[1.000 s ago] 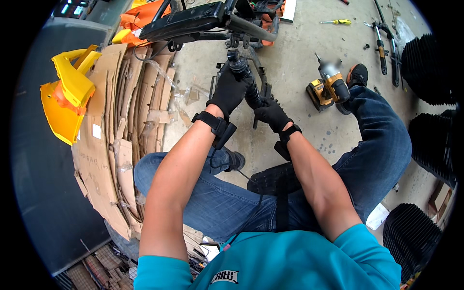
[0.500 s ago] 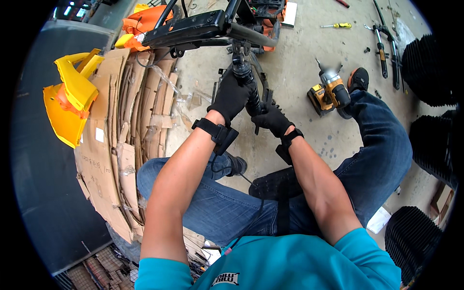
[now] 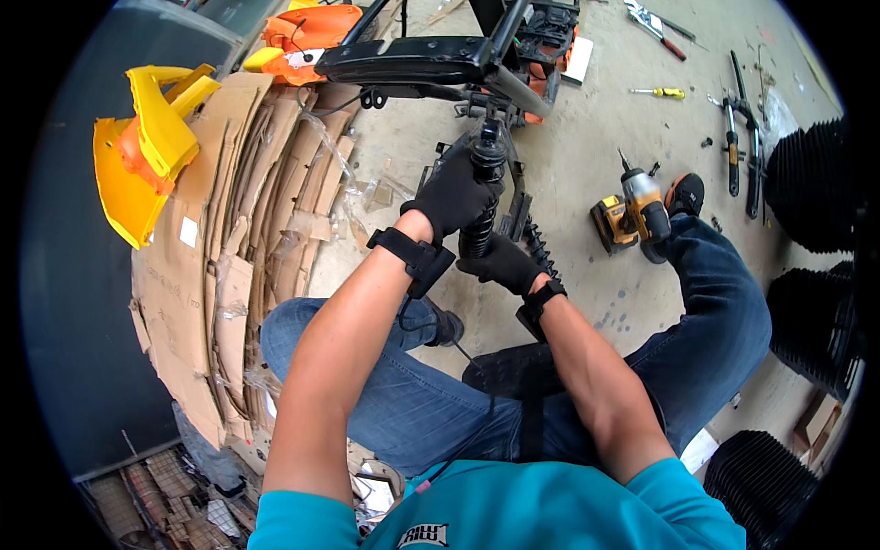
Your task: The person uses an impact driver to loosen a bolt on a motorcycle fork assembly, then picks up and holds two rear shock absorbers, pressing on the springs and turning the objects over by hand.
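Note:
Both my hands wear black gloves and hold a black shock absorber [image 3: 478, 234] with a coil spring, tilted toward the vehicle frame. My left hand [image 3: 453, 194] is closed round its upper body. Lower down, my right hand [image 3: 503, 264] is closed at the spring's bottom end, its fingertips partly hidden. The shock's round upper end [image 3: 490, 133] sits by a bracket under the black metal frame [image 3: 403, 60]; I cannot tell whether they touch. A second coil-spring shock [image 3: 538, 243] stands just beyond my right hand.
A yellow and black cordless drill [image 3: 632, 215] stands on the floor by my right shoe [image 3: 686, 194]. Farther off lie a yellow-handled screwdriver [image 3: 662, 93] and long-handled tools [image 3: 733, 151]. Flattened cardboard [image 3: 192, 275] is stacked at left, under a yellow plastic panel [image 3: 156, 156]. Black ribbed parts [image 3: 807, 183] line the right.
The view has shifted, so most things sit lower and farther right. My hands have shifted on the shock absorber, the right one now closer under its spring, and the shock's upper end has tilted right.

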Available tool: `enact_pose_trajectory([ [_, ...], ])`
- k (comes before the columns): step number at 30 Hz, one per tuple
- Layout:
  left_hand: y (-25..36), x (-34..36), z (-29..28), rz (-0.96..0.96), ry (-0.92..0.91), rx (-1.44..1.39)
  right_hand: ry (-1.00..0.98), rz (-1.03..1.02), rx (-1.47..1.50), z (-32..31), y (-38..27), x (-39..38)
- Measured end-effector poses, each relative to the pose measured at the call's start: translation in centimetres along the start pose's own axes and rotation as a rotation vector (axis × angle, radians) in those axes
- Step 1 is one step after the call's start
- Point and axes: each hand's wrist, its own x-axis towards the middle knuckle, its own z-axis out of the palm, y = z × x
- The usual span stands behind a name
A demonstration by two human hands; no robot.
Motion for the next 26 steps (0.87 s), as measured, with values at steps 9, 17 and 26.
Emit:
enact_pose_trajectory([
  [9, -1.9, 1.4, 1.0, -0.094, 0.05, 0.097, -0.031, -0.042, -0.032, 1.0, -1.4, -1.1],
  [17, -1.0, 0.9, -0.9, 0.014, -0.171, -0.326, -0.038, -0.011, 0.024, 1.7, -2.4, -1.9],
  [26, -1.6, 1.8, 0.1, 0.128, 0.037, -0.843, 0.029, -0.272, -0.145, 3.0, -2.1, -1.1],
])
